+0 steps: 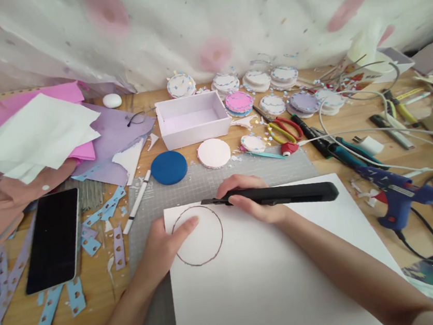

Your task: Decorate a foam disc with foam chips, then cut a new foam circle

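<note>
A large white foam sheet [277, 281] lies on a grey cutting mat [203, 182], with a dark circle [198, 235] drawn near its top left corner. My left hand [165, 244] presses flat on the sheet, fingers reaching into the circle. My right hand [250, 198] is closed around a long black utility knife [283, 195], its tip at the circle's upper right edge.
A black phone [53, 238] lies at the left among blue paper strips. Behind the mat are a blue disc [169, 167], a white disc [214, 153], a white box [192, 119], a pen [137, 203], scissors [285, 128], stacked decorated discs and coloured sheets. A blue glue gun [398, 196] and cables lie right.
</note>
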`<state>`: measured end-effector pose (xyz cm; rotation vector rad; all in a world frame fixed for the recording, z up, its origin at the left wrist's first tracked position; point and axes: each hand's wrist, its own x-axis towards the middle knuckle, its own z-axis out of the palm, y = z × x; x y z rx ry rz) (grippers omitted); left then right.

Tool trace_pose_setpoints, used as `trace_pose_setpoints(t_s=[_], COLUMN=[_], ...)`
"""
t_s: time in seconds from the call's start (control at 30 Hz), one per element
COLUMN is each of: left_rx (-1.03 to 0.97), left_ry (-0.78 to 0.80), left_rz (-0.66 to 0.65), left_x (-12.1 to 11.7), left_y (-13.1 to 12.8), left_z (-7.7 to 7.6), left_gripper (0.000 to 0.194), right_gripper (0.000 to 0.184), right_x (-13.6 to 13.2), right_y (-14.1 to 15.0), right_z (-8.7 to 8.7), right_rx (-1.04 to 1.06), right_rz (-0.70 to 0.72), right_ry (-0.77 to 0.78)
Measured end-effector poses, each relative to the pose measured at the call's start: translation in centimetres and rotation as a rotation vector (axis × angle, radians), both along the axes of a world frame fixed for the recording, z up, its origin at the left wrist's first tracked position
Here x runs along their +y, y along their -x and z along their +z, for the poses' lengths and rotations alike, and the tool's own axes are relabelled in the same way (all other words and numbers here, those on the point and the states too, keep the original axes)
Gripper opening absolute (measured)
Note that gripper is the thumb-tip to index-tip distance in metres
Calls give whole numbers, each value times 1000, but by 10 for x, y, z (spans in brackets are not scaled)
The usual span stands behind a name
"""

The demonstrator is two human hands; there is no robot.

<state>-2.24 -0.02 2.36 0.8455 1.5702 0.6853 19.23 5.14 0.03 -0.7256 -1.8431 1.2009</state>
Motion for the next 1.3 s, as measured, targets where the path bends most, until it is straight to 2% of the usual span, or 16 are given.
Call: trace_pose_setpoints(t_s=[0.23,0.43,0.83,1.07,1.2,1.3], left_rx=[-13,-15,-43,-56,-30,-23], left_ry=[-4,1,0,21,12,11], left_rz=[24,38,43,50,10,-13], left_x=[-1,-1,-1,-2,-1,-1], left_y=[-1,-1,0,1,3,4], left_z=[-2,0,-2,-1,-1,-1], left_gripper=[43,40,45,45,44,44], right_gripper=[15,14,12,13,14,17], right_x=[2,1,2,1,-3,-3], right_y=[-2,0,9,9,3,-1], right_z=[-2,0,3,8,3,-5], right_rx=[38,29,-81,-69,-76,72], right_rz=[70,63,102,26,-86,-213], right_ry=[26,5,-235,-108,23,159])
